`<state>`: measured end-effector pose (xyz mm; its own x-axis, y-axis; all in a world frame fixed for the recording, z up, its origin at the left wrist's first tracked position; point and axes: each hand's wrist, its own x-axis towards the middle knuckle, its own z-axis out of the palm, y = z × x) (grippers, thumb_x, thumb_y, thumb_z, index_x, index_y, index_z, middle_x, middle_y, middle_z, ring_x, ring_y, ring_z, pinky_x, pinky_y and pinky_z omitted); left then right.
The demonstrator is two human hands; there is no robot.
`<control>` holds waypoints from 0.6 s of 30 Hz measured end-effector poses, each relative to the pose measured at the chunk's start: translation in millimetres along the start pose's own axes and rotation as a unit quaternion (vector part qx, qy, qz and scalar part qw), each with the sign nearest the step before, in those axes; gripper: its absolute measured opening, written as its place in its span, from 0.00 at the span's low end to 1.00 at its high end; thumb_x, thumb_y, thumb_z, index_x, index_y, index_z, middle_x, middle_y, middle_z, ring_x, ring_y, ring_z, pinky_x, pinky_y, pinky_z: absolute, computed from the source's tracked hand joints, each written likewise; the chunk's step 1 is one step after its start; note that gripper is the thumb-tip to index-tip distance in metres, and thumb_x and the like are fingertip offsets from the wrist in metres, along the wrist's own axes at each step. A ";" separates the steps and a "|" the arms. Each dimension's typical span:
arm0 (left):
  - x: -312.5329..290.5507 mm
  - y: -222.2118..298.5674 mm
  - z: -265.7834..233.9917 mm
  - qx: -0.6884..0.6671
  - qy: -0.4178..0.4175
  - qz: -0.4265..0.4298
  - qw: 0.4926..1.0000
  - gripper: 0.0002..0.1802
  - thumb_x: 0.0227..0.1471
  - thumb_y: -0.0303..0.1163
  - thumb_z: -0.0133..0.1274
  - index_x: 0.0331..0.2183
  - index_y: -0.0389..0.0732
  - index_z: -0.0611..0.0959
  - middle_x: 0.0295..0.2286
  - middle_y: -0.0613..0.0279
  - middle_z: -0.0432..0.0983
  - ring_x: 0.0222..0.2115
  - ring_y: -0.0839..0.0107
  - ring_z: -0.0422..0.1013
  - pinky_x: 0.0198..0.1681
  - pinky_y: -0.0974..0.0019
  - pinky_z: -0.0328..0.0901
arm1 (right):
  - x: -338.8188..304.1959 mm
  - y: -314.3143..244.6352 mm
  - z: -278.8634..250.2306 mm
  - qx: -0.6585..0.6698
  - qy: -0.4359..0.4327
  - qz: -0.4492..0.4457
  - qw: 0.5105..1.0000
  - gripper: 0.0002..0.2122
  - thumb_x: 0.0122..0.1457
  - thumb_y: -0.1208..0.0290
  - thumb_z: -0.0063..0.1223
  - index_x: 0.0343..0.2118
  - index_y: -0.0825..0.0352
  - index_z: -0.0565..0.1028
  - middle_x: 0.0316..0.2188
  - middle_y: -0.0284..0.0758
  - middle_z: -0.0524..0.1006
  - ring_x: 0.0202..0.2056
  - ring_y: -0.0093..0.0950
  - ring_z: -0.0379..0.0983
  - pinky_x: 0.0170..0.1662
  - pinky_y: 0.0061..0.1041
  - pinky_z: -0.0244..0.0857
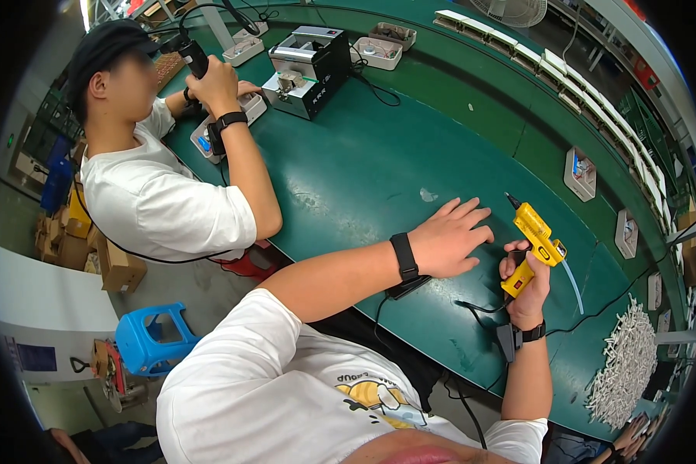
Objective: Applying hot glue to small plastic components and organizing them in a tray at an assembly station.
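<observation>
A yellow hot glue gun (pixel 535 228) is in my right hand (pixel 530 278), whose fingers wrap round its handle. Its black nozzle points up and away to the left, and a pale glue stick (pixel 573 286) sticks out of its back end. My left hand (pixel 450 238) lies on the green tabletop (pixel 363 178) to the left of the gun, fingers stretched out and nothing held. Each of my wrists wears a black band.
To the far left a co-worker (pixel 170 182) holds a black tool (pixel 193 56) beside a black-and-silver machine (pixel 308 69). Small bins (pixel 580 174) line the table's far side. A heap of small white parts (pixel 626 367) lies at right. A blue stool (pixel 153 338) stands on the floor.
</observation>
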<state>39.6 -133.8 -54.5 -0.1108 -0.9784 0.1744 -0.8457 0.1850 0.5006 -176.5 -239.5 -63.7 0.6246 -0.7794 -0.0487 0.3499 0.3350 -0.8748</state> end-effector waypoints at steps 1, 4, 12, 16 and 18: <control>-0.3 -0.4 -0.6 -0.003 -0.002 0.000 1.000 0.25 0.57 0.40 0.63 0.54 0.47 0.78 0.67 0.44 0.62 0.72 0.40 0.51 0.73 0.37 0.47 | 0.1 0.5 0.7 0.000 0.000 -0.001 1.000 0.11 0.67 0.64 0.51 0.45 0.67 0.74 0.42 0.41 0.81 0.26 0.24 0.69 0.31 0.27 0.65; -0.4 -2.9 -2.4 0.002 0.015 0.011 1.000 0.23 0.57 0.40 0.63 0.52 0.46 0.79 0.64 0.45 0.65 0.70 0.42 0.55 0.71 0.38 0.51 | 0.7 0.7 2.5 0.007 0.005 -0.003 1.000 0.11 0.66 0.65 0.50 0.45 0.67 0.74 0.42 0.41 0.80 0.26 0.23 0.68 0.31 0.27 0.64; 13.5 -24.8 -33.5 -0.110 0.071 -0.064 0.989 0.10 0.57 0.35 0.62 0.37 0.40 0.84 0.38 0.55 0.81 0.43 0.59 0.78 0.47 0.53 0.72 | 7.6 2.9 9.5 0.068 0.035 -0.003 0.997 0.12 0.65 0.65 0.50 0.46 0.66 0.74 0.44 0.41 0.80 0.27 0.23 0.68 0.32 0.26 0.64; 15.5 -37.0 -33.2 -0.144 0.091 -0.111 0.979 0.07 0.57 0.34 0.60 0.32 0.40 0.84 0.28 0.60 0.80 0.31 0.62 0.78 0.38 0.56 0.72 | 6.9 4.9 10.8 0.078 0.032 0.006 0.996 0.12 0.65 0.65 0.50 0.46 0.66 0.74 0.44 0.40 0.80 0.27 0.23 0.69 0.32 0.27 0.64; 16.7 -31.0 -32.1 -0.116 0.073 -0.116 0.984 0.06 0.56 0.33 0.59 0.31 0.42 0.84 0.27 0.62 0.80 0.31 0.59 0.77 0.37 0.55 0.72 | 1.7 0.1 8.6 0.075 0.027 0.002 0.997 0.12 0.64 0.65 0.50 0.46 0.66 0.74 0.45 0.40 0.80 0.27 0.24 0.69 0.32 0.27 0.65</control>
<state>80.7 -152.9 -40.0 0.1619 -0.9761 0.1452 -0.6961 -0.0086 0.7179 -169.4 -236.2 -59.8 0.5883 -0.8045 -0.0816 0.4507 0.4100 -0.7929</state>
